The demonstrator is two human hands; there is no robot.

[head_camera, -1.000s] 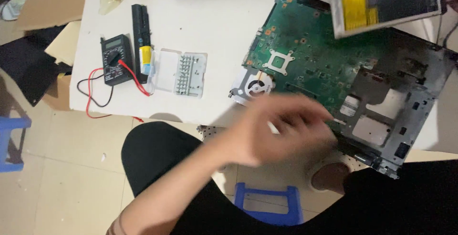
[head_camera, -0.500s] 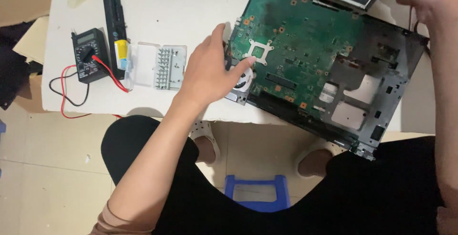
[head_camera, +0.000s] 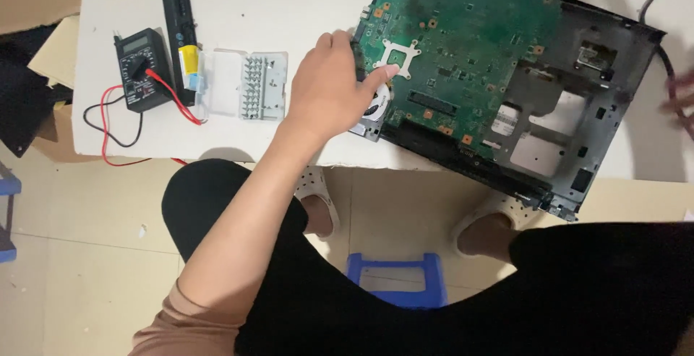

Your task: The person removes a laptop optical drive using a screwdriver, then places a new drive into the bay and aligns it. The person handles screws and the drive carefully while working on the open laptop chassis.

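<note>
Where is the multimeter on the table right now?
In the head view the black multimeter lies at the table's left end, just left of the long black battery pack and the clear screw box, well left of the left hand.

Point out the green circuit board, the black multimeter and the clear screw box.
green circuit board [head_camera: 463, 31]: head view, bare upper middle of the board.
black multimeter [head_camera: 139, 69]: head view, its dial.
clear screw box [head_camera: 259, 85]: head view, the screw-filled half.

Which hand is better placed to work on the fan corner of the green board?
Left. The left hand already rests on the green circuit board, fingertips by the fan. The right hand is a blur at the frame's right edge, off the laptop chassis.
</note>
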